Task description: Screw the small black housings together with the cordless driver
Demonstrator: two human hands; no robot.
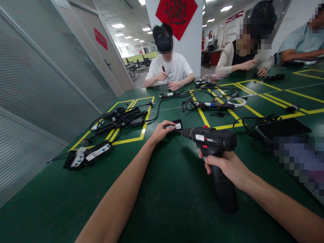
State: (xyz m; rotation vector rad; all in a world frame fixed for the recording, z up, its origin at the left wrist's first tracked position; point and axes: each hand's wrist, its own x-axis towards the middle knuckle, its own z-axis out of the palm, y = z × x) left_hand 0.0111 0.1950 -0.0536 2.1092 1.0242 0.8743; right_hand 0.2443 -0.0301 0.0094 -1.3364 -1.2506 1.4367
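My right hand (222,163) is wrapped around the grip of a black cordless drill (215,136) with red buttons. The drill lies level and points left, its bit reaching to a small black piece with a white label (178,126) on the green table. My left hand (164,131) presses that piece from its left side, fingers closed on it near the drill's tip. Whether the bit touches the piece or a screw in it is too small to tell.
Tangled black cables and adapters (118,121) lie at left, with black parts bearing white labels (98,151) nearer me. More cables (212,104) cross the yellow tape ahead. A dark tablet-like device (283,129) lies at right. Several people sit across the green table (152,202).
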